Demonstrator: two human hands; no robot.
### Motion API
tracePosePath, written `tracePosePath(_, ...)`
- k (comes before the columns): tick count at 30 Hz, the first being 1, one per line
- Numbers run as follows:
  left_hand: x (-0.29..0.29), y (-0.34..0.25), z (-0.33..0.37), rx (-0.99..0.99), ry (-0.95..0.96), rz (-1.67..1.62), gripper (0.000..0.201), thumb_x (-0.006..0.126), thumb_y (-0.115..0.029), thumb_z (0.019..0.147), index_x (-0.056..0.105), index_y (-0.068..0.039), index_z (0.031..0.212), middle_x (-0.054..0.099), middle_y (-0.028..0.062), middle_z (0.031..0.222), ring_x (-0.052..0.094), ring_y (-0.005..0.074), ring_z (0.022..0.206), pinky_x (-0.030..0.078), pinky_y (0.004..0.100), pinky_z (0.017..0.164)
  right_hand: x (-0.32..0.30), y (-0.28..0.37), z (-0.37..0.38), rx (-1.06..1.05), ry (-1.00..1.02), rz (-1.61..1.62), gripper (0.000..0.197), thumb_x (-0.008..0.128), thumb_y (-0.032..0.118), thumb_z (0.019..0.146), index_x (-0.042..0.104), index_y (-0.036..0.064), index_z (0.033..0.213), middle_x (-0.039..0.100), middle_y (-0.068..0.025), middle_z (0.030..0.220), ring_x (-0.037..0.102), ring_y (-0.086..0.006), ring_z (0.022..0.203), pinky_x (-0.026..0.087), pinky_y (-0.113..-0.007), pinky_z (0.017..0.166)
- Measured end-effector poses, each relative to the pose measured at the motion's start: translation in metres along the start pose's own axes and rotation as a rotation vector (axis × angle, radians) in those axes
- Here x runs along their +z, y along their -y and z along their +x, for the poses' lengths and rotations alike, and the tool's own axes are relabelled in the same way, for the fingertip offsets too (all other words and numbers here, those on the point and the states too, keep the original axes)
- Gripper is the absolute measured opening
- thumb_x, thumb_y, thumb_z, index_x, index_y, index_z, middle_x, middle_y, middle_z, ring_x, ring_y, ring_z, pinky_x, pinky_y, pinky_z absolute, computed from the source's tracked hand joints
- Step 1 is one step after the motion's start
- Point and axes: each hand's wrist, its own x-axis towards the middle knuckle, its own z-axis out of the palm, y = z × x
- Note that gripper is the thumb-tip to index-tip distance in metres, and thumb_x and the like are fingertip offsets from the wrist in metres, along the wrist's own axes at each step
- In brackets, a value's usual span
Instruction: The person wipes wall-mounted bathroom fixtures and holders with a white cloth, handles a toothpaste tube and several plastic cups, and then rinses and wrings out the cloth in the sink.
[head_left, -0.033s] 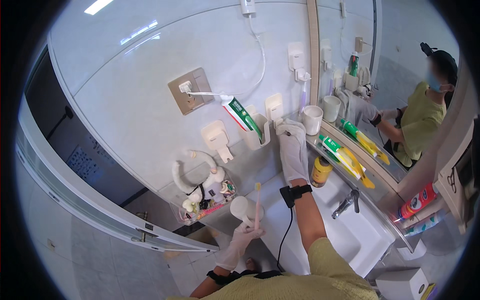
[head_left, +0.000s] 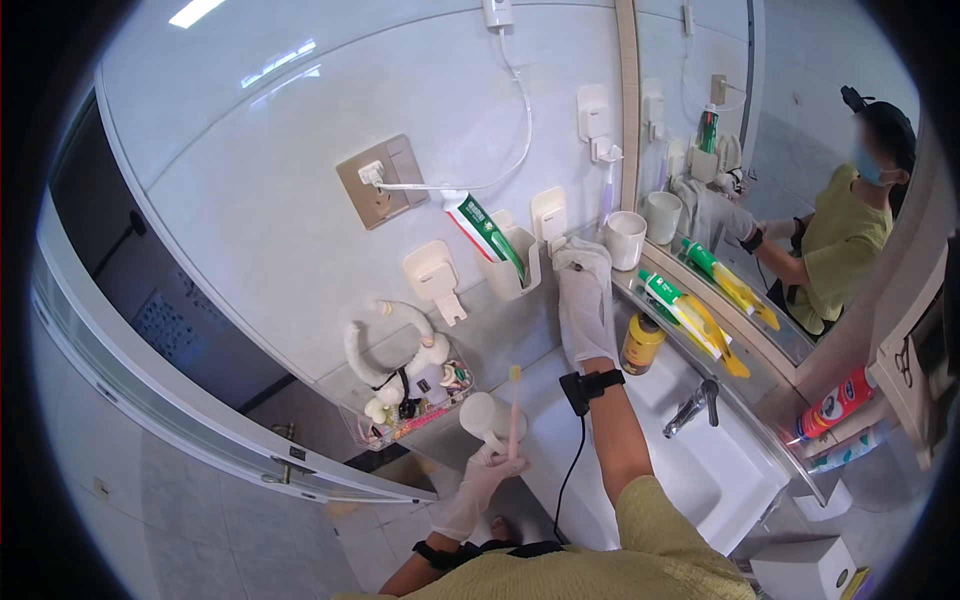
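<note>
Just left of the white ceramic sink (head_left: pixel 690 468), the left hand (head_left: pixel 478 486), in a thin whitish glove, pinches a slim pink toothbrush (head_left: pixel 515 425) with yellow bristles and a plain white cup (head_left: pixel 480 412). So 2 items are already picked up and neither is set down; the green, white and red toothpaste tube (head_left: pixel 485 235) sits untouched in its white wall holder (head_left: pixel 515 280). The toothbrush's long axis runs nearly upright in view, bristles away from the fingers; I cannot tell where the cup's mouth faces. Gloved alike, the right hand (head_left: pixel 590 335) is at a pale grey cloth (head_left: pixel 583 258); its fingers are hidden, so I cannot tell its grip.
</note>
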Motion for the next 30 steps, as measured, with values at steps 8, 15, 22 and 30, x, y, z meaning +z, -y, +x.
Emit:
tracePosePath(8, 0.005, 0.005, 0.003, 0.015, 0.042, -0.034, 0.03, 0.068, -0.004, 0.081, 0.051, -0.001, 0.106, 0.065, 0.0115, 0.096, 0.064, 0.0193, 0.09, 0.052, 0.0306, 0.083, 0.002, 0.01, 0.026, 0.346, -0.02, 0.263, 0.016, 0.058, 0.011, 0.082, 0.062, 0.0048, 0.097, 0.062, -0.005, 0.088, 0.06, -0.0158, 0.079, 0.047, -0.025, 0.069)
tracePosePath(15, 0.0, 0.006, 0.0, 0.027, 0.044, -0.074, 0.029, 0.068, -0.003, 0.08, 0.052, -0.001, 0.104, 0.066, 0.0113, 0.095, 0.065, 0.0199, 0.09, 0.052, 0.0305, 0.082, 0.006, -0.002, 0.039, 0.494, -0.006, 0.011, 0.018, 0.061, 0.013, 0.082, 0.067, 0.008, 0.098, 0.062, -0.0029, 0.085, 0.056, -0.0112, 0.075, 0.046, -0.024, 0.065)
tracePosePath(22, 0.001, 0.006, 0.0, 0.032, 0.024, -0.017, 0.032, 0.068, -0.003, 0.08, 0.052, 0.0, 0.108, 0.066, 0.0122, 0.096, 0.065, 0.0205, 0.09, 0.052, 0.03, 0.082, 0.0, -0.033, 0.051, 0.106, -0.018, -0.082, 0.02, 0.058, 0.011, 0.083, 0.063, 0.0015, 0.1, 0.063, -0.007, 0.092, 0.059, -0.0162, 0.084, 0.048, -0.027, 0.072)
tracePosePath(30, 0.003, 0.005, -0.003, 0.04, 0.032, -0.02, 0.033, 0.067, -0.003, 0.081, 0.05, 0.0, 0.109, 0.065, 0.0123, 0.097, 0.065, 0.0203, 0.09, 0.052, 0.0303, 0.082, -0.011, -0.012, 0.019, 0.302, -0.171, 0.188, 0.016, 0.05, 0.003, 0.086, 0.06, 0.0017, 0.099, 0.059, -0.0018, 0.084, 0.055, -0.0103, 0.073, 0.044, -0.021, 0.062)
